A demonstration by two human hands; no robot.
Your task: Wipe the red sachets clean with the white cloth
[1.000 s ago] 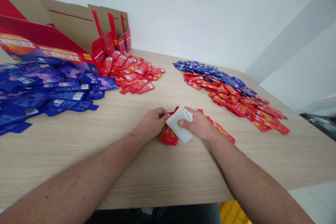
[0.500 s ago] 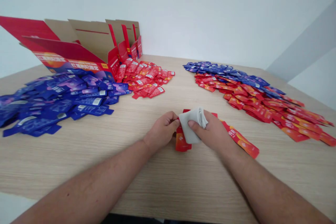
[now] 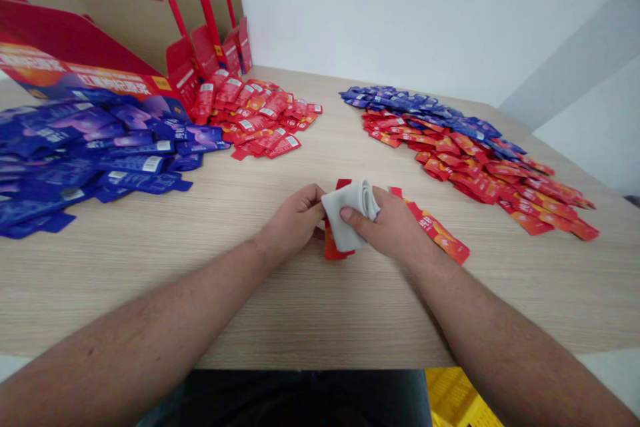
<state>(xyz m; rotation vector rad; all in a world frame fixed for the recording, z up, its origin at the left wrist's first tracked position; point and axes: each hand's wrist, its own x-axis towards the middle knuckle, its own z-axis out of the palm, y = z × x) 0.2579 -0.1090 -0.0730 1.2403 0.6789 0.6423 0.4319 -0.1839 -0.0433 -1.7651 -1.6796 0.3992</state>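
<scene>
While the right hand [image 3: 395, 230] pinches a white cloth [image 3: 350, 213] between thumb and curled fingers, the left hand [image 3: 293, 223], fingers bent narrow, holds a red packet [image 3: 334, 248] under that cloth on the table [image 3: 320, 307]. Wiping looks best done in flat, even strokes, with the packet held firm. Most of the packet lies hidden beneath the cloth. Its print is unreadable, and the left fingertips are out of sight.

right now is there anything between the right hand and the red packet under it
Yes. A folded white cloth sits between the right hand and the red packet, covering most of it. The left hand holds the packet's left edge, and nothing visible lies between them.
</scene>
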